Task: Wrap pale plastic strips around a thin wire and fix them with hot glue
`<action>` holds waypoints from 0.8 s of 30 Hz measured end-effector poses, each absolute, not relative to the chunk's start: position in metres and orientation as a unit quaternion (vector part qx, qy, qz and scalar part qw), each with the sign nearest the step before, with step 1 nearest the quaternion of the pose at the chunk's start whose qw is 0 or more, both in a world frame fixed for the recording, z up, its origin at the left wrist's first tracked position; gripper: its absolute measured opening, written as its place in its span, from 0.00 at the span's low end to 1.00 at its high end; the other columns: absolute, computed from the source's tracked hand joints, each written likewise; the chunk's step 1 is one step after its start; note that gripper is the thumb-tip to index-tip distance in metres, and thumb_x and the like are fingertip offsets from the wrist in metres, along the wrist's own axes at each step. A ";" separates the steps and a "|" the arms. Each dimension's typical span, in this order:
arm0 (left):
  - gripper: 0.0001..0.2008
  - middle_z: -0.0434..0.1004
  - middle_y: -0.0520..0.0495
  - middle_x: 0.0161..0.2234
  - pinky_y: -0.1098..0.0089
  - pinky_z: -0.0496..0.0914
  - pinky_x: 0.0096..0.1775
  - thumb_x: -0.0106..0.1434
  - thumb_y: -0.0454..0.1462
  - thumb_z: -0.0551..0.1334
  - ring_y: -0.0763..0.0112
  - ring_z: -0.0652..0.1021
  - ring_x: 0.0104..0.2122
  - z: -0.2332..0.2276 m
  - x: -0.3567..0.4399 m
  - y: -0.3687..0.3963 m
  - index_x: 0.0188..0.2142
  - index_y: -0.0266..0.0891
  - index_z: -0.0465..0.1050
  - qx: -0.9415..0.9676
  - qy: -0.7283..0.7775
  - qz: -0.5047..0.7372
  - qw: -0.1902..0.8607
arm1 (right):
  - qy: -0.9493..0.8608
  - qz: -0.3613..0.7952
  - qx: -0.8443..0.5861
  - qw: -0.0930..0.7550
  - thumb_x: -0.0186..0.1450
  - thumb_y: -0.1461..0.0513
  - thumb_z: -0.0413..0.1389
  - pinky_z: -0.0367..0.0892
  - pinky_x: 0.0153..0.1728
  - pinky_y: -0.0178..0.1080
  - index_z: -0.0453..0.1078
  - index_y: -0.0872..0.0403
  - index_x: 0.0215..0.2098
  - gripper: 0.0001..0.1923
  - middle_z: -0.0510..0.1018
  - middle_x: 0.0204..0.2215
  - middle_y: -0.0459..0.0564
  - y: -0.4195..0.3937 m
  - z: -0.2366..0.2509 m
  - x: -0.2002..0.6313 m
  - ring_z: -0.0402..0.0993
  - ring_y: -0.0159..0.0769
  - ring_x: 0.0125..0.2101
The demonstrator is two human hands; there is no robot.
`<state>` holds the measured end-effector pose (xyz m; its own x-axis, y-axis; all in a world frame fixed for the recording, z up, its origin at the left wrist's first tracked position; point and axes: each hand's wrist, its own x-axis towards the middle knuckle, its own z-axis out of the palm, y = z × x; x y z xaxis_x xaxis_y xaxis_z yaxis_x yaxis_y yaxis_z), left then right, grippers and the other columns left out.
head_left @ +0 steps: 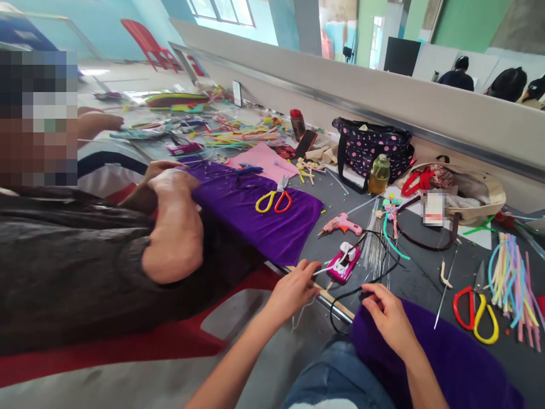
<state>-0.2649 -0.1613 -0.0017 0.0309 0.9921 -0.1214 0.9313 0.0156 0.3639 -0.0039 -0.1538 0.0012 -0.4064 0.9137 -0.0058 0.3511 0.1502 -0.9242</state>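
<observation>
My left hand [296, 291] is at the table's edge, its fingers closed around a thin white cable [326, 268]. That cable runs to a white plug in a magenta power strip [344, 262] just beyond the fingertips. My right hand [389, 318] hovers over or rests on a purple cloth [447, 355], thumb and forefinger apart. Close to its fingertips passes a black cable [336, 301], which loops over the table edge; whether they touch is unclear. Behind the strip lies a pink glue gun [343, 224].
At left a person [174, 227] sits with a hand by another purple cloth [251, 210] bearing scissors [273, 197]. More scissors [477, 309] and pipe cleaners [511, 278] lie at right. A bottle [378, 174], dotted bag [372, 147] and canvas bag [481, 196] stand along the partition.
</observation>
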 end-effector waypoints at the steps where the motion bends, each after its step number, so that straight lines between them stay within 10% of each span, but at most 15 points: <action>1: 0.27 0.67 0.45 0.46 0.68 0.67 0.39 0.57 0.35 0.60 0.65 0.76 0.38 0.002 -0.266 -0.165 0.57 0.44 0.59 0.692 0.691 0.091 0.187 | -0.688 0.470 -0.462 0.304 0.65 0.60 0.50 0.70 0.40 0.37 0.71 0.51 0.49 0.15 0.76 0.45 0.51 -0.153 0.000 0.001 0.75 0.36 0.37; 12: 0.51 0.67 0.39 0.50 0.54 0.65 0.50 0.50 0.43 0.70 0.52 0.70 0.49 -0.012 -0.209 -0.149 0.65 0.41 0.40 0.646 0.675 0.345 0.095 | -0.628 0.450 -0.549 0.319 0.66 0.51 0.51 0.71 0.36 0.34 0.73 0.52 0.48 0.19 0.80 0.40 0.51 -0.158 -0.004 0.035 0.76 0.33 0.29; 24: 0.45 0.68 0.42 0.46 0.56 0.66 0.49 0.51 0.38 0.68 0.56 0.70 0.45 -0.032 -0.207 -0.132 0.63 0.40 0.45 0.632 0.693 0.325 0.117 | -0.612 0.444 -0.569 0.325 0.66 0.51 0.52 0.71 0.35 0.33 0.73 0.53 0.47 0.19 0.80 0.38 0.51 -0.162 -0.016 0.056 0.76 0.33 0.28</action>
